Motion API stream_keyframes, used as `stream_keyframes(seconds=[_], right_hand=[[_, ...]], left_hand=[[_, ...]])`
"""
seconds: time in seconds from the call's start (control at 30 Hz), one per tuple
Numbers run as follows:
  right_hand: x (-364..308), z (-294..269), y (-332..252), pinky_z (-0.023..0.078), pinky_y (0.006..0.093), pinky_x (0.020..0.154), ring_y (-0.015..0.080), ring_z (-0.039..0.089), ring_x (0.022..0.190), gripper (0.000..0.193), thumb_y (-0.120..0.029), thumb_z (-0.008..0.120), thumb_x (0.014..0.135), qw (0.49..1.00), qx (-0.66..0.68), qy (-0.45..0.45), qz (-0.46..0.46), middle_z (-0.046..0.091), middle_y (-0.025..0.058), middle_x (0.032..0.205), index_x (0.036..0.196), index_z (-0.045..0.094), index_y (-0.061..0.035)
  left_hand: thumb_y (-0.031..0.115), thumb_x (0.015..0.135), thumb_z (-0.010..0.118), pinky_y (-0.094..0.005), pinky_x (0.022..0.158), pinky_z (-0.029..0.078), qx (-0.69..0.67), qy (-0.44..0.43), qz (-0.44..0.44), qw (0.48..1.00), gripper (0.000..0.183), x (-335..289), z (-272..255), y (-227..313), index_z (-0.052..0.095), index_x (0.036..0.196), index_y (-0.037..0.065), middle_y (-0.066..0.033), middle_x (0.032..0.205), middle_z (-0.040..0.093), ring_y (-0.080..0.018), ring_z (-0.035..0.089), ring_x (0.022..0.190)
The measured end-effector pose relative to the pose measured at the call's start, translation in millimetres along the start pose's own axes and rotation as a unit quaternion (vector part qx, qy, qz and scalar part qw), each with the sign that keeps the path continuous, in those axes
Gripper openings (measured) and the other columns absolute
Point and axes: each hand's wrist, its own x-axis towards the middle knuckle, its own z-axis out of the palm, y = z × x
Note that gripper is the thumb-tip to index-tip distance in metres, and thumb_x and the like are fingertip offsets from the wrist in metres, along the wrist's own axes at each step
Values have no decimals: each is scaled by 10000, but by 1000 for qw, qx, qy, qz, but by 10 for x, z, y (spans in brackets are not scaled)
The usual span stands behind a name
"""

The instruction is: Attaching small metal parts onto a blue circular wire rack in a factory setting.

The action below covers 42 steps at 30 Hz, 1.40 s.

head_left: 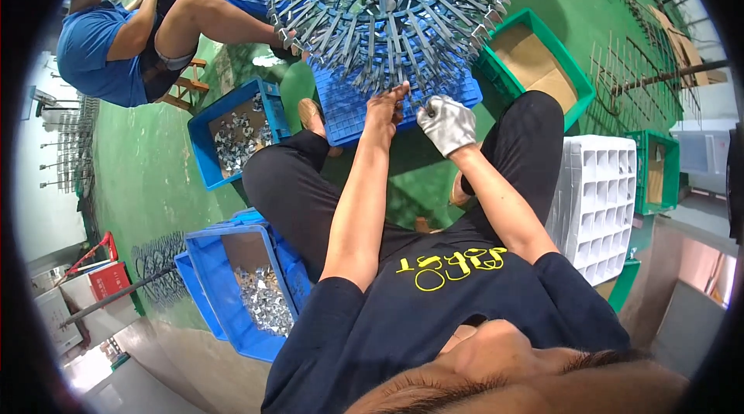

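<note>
A large round rack (387,18) with rings of thin grey metal prongs stands in front of me, over a blue plastic crate (345,115). My bare left hand (383,113) is at the rack's near lower edge, its fingers curled among the prong tips. Just right of it, my right hand (447,125), in a white glove, is closed in a pinch close to the same prongs. A thin dark bit shows at the gloved fingertips, too small to name. Whatever the left fingers grip is hidden.
Blue bins hold small shiny metal pieces (242,135) and more metal pieces (265,299) on my left. A green crate (570,96) lined with cardboard and a white compartmented tray (601,208) stand right. Another person (108,50) sits far left. Pronged racks (643,77) stand far right.
</note>
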Motion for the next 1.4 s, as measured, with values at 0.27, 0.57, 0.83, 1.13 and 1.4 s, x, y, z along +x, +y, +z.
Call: stream_keyframes(seconds=[0.27,0.57,0.83,1.13,1.4], right_hand=[[47,115,3,455,332,535,244,571,547,141,-228,623,720,999,11,31,-36,596,35,640,628,602,-123],[67,122,-15,457,320,539,237,560,543,139,-207,637,722,997,13,53,-61,581,27,635,626,595,-116],[86,128,-58,446,315,545,227,565,546,110,-188,634,707,997,-7,51,-61,587,32,631,627,600,-121],[113,145,-64,451,324,554,247,579,566,131,-219,627,717,998,-21,28,-54,610,37,656,640,608,-115],[-151,229,124,465,330,558,249,598,589,161,-233,601,781,996,21,-71,49,641,68,724,707,619,-91]], left_hand=[[134,762,741,-185,393,235,-20,-15,9,1000,101,85,38,-22,690,765,46,16,599,531,-55,364,444],[106,756,733,-199,413,237,-14,4,14,1000,67,83,74,-25,699,745,49,11,640,584,-52,363,460],[121,749,745,-211,425,259,-9,17,7,1000,83,48,118,1,698,733,54,9,636,580,-61,385,490],[126,756,741,-210,430,285,3,20,26,999,71,56,107,-19,700,766,69,7,648,573,-75,402,499],[121,802,702,-191,433,347,-129,-21,-60,990,156,1,-181,-323,670,939,54,-28,742,601,-98,483,551]])
